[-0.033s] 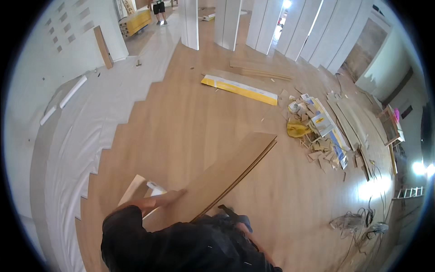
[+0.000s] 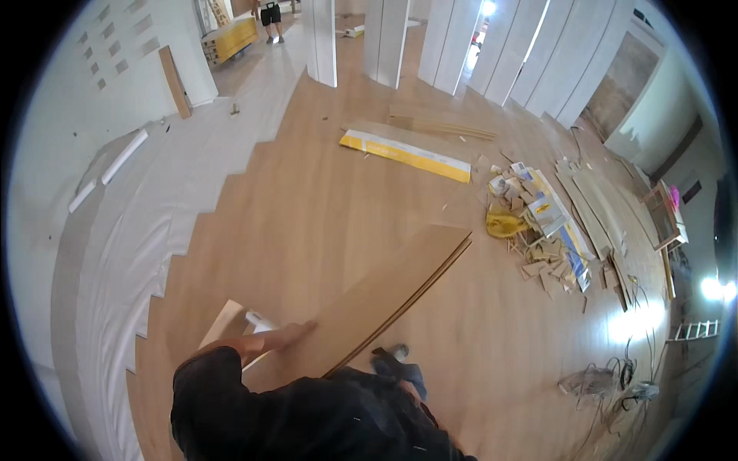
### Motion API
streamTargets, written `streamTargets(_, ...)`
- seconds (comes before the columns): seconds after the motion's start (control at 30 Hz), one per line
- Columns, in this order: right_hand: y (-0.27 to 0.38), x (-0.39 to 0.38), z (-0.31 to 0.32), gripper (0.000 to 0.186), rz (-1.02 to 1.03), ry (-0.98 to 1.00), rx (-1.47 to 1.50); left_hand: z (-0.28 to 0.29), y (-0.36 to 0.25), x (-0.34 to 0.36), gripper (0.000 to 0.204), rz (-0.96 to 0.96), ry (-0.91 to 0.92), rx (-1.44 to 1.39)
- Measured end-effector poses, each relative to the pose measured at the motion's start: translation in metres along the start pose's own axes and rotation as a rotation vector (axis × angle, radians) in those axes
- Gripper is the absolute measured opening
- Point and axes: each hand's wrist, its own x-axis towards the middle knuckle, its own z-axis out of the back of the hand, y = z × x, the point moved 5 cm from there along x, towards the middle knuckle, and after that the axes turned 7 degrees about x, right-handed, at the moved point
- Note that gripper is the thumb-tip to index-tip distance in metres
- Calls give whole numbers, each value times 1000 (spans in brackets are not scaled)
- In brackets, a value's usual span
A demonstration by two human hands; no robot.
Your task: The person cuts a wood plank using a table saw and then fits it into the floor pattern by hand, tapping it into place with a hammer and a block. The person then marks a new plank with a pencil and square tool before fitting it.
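Observation:
Two stacked wood-look floor planks [image 2: 384, 280] reach diagonally from below my body toward the middle of the floor. My left hand [image 2: 294, 335] grips their left edge, its fingertips lying on the upper face. My right hand [image 2: 410, 390] shows only as a bit of skin at the right of my dark clothing; its fingers are hidden. In front of it are a dark object [image 2: 384, 363] that I cannot name and a greyish shoe [image 2: 400, 352]. Beside my left forearm lie a pale board [image 2: 221, 324] and a white object [image 2: 260, 321], partly covered.
Laid flooring [image 2: 307, 200] ends at left in a stepped edge against white underlay sheeting [image 2: 154, 230]. Ahead lies a yellow-and-white plank pack [image 2: 407, 157]. Right of it are cardboard scraps [image 2: 546, 250] with a yellow bag [image 2: 503, 223]. Cables [image 2: 615, 384] lie lower right. A person [image 2: 270, 19] stands far off.
The greyish shoe has come into sight beside the dark object near my right hand. My left hand and the planks have hardly moved.

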Motion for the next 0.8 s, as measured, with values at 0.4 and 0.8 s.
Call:
streamTargets(0.4,-126,53,330,32,-143,-3,167,-52,-381,122,82,1,40,-100)
streamTargets(0.8,-237,119,637,35,-437,-202,532,4,-766,326,87,62,54,-5)
